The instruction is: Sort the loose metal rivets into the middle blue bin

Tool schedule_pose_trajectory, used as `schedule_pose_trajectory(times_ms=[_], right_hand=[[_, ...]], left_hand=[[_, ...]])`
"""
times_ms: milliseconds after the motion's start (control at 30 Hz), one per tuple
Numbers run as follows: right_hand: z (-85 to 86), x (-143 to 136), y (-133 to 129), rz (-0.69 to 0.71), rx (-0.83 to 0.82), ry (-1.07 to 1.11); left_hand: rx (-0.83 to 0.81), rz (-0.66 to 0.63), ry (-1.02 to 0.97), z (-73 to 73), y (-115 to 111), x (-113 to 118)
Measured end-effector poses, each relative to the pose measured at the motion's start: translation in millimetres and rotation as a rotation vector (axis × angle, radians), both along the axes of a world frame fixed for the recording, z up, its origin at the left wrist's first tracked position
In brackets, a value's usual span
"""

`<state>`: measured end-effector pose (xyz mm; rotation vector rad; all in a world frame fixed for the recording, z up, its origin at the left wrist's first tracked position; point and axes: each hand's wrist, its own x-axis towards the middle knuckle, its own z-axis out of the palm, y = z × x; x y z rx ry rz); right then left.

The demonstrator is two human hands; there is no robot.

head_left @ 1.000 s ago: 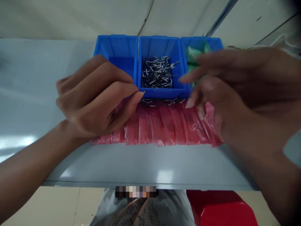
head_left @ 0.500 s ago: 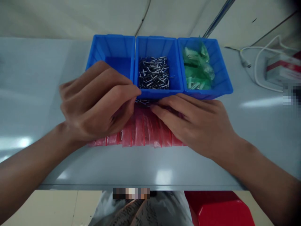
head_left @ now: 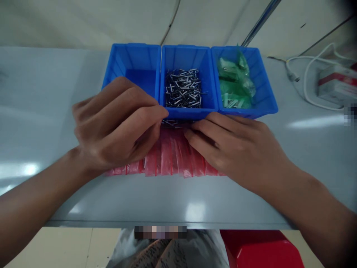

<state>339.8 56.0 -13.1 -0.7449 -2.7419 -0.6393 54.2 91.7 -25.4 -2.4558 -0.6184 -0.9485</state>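
Note:
My left hand [head_left: 118, 124] is closed in a pinch at the front edge of the middle blue bin [head_left: 189, 112]. Whatever its fingertips hold is hidden. Opposite it, my right hand [head_left: 234, 143] has thumb and forefinger drawn together over small metal pins [head_left: 171, 123] lying just before the bin; I cannot make out what is between them. A row of pink plastic zip bags [head_left: 167, 154] lies overlapping on the table beneath both hands. More dark and silvery pins [head_left: 182, 89] are heaped inside the middle bin.
The left blue bin [head_left: 139, 59] shows its bare floor, partly behind my left hand. Green plastic bags [head_left: 235, 83] with pale parts fill some of the right bin [head_left: 264, 93]. A white cable [head_left: 305, 87] and a box [head_left: 336, 85] are at the far right. A red stool [head_left: 264, 249] stands below the table edge.
My right hand's fingertips have moved slightly right, away from the left hand's. The left hand keeps its pinch, and the whole view has shifted a little.

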Motion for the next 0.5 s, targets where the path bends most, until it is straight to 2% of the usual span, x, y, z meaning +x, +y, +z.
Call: schedule_pose_trajectory(times_ms=[267, 433, 500], right_hand=[[1.5, -1.0, 5.2, 0.080, 0.061, 0.089], [5.1, -2.6, 0.2, 0.060, -0.086, 0.357], [8.8, -5.6, -3.2, 0.003, -0.225, 0.539]], left_hand=[[0.037, -0.019, 0.026, 3.0, -0.3, -1.9], [0.022, 0.003, -0.005, 0.6, -1.3, 0.9], [0.009, -0.003, -0.018, 0.5, -3.3, 0.8]])
